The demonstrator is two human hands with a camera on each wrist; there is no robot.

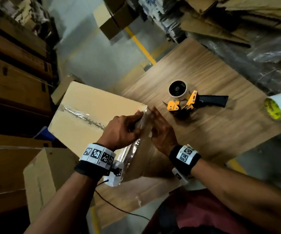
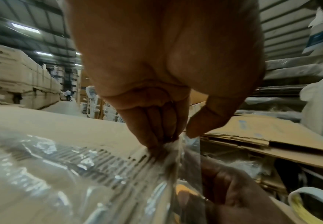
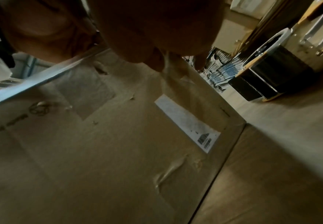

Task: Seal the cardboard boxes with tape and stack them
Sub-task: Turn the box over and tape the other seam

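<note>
tape end at the box's right corner, both hands on it

the cardboard box [image 1: 89,105] lies left of centre in the head view, its pale top tilted, its long axis running from lower left to upper right. a strip of clear tape [image 1: 84,116] crosses the top along the seam, wrinkled and shiny, and reaches the corner at mid-frame where both hands meet.

the left hand [image 1: 122,130] sits just on the box side of that corner, fingers bunched against the thumb, pinching the crumpled tape end; the left wrist view shows this plainly. the right hand [image 1: 161,132] lies just beyond the edge, fingers stretched fairly straight against the box's side wall, apparently pressing the tape down there. the left hand seems the nearer to the loose end, so smoothing it over the edge likely falls to it.

the tape dispenser [image 1: 187,100] lies on the wooden table [image 1: 220,129], right of the hands, untouched. a spare tape roll [image 1: 279,105] sits at the right edge.
</note>
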